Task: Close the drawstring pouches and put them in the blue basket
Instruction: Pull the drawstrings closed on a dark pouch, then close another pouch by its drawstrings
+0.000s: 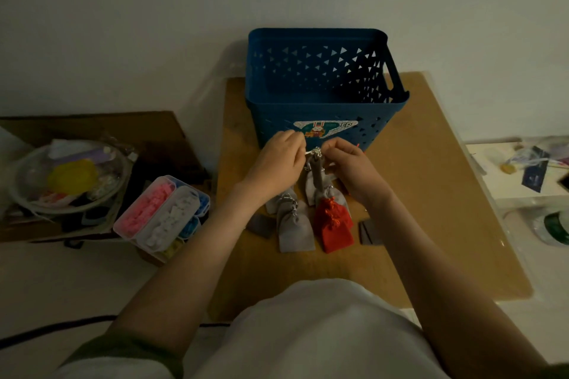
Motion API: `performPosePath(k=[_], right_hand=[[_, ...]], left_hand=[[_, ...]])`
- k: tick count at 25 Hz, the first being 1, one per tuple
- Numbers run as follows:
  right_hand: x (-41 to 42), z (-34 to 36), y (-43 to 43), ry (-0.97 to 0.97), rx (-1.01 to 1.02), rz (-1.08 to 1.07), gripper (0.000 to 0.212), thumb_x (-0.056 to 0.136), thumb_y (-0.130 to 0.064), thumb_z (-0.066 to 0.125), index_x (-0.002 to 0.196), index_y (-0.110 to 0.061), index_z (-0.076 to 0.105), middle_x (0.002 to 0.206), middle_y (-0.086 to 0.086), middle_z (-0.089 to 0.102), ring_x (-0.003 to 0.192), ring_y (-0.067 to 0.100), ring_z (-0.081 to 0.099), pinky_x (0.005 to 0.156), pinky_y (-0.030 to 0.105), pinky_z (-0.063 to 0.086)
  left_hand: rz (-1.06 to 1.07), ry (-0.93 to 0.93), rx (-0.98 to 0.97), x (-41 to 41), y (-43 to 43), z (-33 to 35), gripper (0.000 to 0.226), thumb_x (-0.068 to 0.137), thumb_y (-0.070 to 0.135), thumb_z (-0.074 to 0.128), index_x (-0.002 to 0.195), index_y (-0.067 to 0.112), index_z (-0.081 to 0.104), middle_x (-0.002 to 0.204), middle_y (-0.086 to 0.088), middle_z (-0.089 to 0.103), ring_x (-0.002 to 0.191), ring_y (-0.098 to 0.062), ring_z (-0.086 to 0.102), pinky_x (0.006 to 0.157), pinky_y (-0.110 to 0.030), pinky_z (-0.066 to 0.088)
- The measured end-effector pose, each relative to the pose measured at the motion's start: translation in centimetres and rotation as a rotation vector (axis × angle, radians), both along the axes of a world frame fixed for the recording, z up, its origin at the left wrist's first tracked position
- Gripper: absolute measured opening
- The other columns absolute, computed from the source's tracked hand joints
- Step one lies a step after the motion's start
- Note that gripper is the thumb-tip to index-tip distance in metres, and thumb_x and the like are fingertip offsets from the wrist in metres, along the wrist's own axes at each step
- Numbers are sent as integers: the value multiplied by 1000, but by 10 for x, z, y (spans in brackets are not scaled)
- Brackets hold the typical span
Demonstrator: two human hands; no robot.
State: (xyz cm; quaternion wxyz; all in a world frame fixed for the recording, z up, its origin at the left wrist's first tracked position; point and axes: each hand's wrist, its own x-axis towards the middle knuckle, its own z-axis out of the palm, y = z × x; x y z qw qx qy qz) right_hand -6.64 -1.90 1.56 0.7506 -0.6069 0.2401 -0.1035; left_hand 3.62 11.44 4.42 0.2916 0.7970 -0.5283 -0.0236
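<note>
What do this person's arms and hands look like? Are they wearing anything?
The left hand and right hand are bare: no gloves, rings or watch show. The forearms are uncovered too. The left sleeve and right sleeve are dark green and end near the elbows.

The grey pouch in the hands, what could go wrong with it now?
1. The left hand and right hand only pinch the thin strings, so the grey pouch might slip and drop onto the pile of pouches under it.
2. The blue basket stands tall right behind the hands, so a low toss could hit its front wall and miss.
3. If the strings are pulled unevenly, the pouch's mouth may stay partly open.
</note>
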Motion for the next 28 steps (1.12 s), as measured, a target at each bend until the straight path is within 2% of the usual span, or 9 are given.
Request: performPosePath(k=[4, 6, 9, 13, 15, 20, 22, 25, 28], right_hand=[[-9, -3, -9, 6, 55, 41, 18, 97, -7, 47, 82, -13, 57, 77, 5, 57, 67, 13, 55, 64, 23, 47], [-14, -2, -14, 0, 121, 28, 16, 97, -9, 46, 85, -13, 55, 75, 2, 60, 68, 14, 58, 65, 26, 49], [-24, -8, -20, -3, 198, 49, 8, 92, -20, 56, 95, -13, 56, 85, 2, 61, 75, 16, 61, 68, 28, 53], [-36, -41, -37, 125, 55, 38, 23, 87, 0, 63, 104, -13, 55, 96, 7, 58, 83, 16, 60, 72, 26, 51], [-49, -62, -51, 274, -7, -21, 24, 86, 4, 61, 99, -14, 54, 94, 8, 57, 83, 17, 58, 72, 28, 49], [-63, -91, -78, 522, -169, -49, 19, 89, 8, 55, 102, -6, 55, 80, 3, 56, 70, 11, 51, 52, 9, 42], [-60, -105, -81, 513, -247, -19, 21, 89, 7, 56, 107, -3, 60, 89, 7, 58, 79, 14, 52, 60, 10, 44], [-58, -122, -81, 417, -129, -61, 31, 90, 9, 53, 114, -10, 57, 102, 8, 58, 83, 14, 54, 73, 26, 49], [-67, -126, -83, 444, -86, -90, 55, 85, 7, 62, 134, -10, 43, 112, 6, 54, 98, 20, 57, 71, 20, 53]], left_hand=[[33, 321, -6, -8, -2, -7, 13, 95, 10, 47, 82, 12, 48, 82, 3, 48, 72, -9, 45, 63, -15, 36], [50, 463, 22, -12, -8, -9, 12, 97, 19, 47, 87, 15, 52, 83, 7, 51, 74, -6, 49, 67, -22, 41], [105, 609, 58, -22, -23, -16, 14, 98, 24, 48, 91, 14, 55, 87, 3, 58, 78, -6, 54, 68, -21, 42], [99, 767, 56, -33, -40, -28, 18, 100, 23, 43, 97, 10, 55, 89, -6, 63, 87, -18, 63, 81, -34, 53], [109, 801, 96, -34, -42, -37, 25, 103, 24, 35, 103, 9, 54, 90, -10, 64, 87, -20, 63, 83, -36, 53], [184, 780, 380, -23, -43, -62, 17, 101, 28, 38, 104, 19, 53, 95, 2, 65, 89, -11, 62, 82, -31, 51], [173, 804, 445, -25, -45, -68, 18, 102, 25, 38, 106, 17, 54, 96, 2, 65, 85, -8, 61, 79, -27, 49], [171, 800, 478, -30, -51, -76, 20, 101, 23, 38, 107, 15, 55, 94, 0, 65, 87, -12, 62, 80, -29, 48], [158, 789, 569, -38, -58, -89, 20, 101, 24, 40, 106, 15, 57, 93, 1, 66, 90, -15, 63, 86, -34, 50]])
